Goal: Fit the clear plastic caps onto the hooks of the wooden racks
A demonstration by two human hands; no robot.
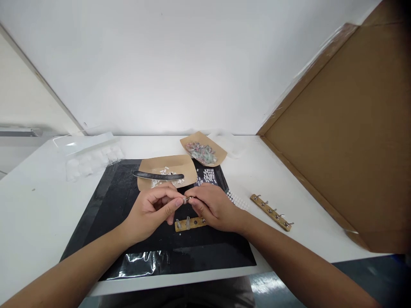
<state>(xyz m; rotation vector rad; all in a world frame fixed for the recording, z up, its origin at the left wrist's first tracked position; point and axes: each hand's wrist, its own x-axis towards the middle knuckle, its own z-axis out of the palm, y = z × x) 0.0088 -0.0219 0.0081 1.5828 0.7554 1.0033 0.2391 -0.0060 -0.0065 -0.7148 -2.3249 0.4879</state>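
Observation:
Above the black mat (109, 205), my left hand (154, 209) and my right hand (215, 207) meet at the fingertips. Between them is a small shiny metallic piece (189, 198), too small to make out fully. My left thumb and index finger pinch its left end, and my right thumb and index finger grip its right end. Just below my hands, a short wooden strip (192, 223) lies on the mat with upright translucent pieces on its left part. My right hand partly covers its right end.
A paper tray (147, 164) holds white bits under a black nail file (159, 176). Behind it, another paper tray (220, 152) holds colourful pieces. A second wooden strip (271, 212) with metal clips lies right, near a cardboard box (346, 128). Clear plastic packaging (93, 158) lies left.

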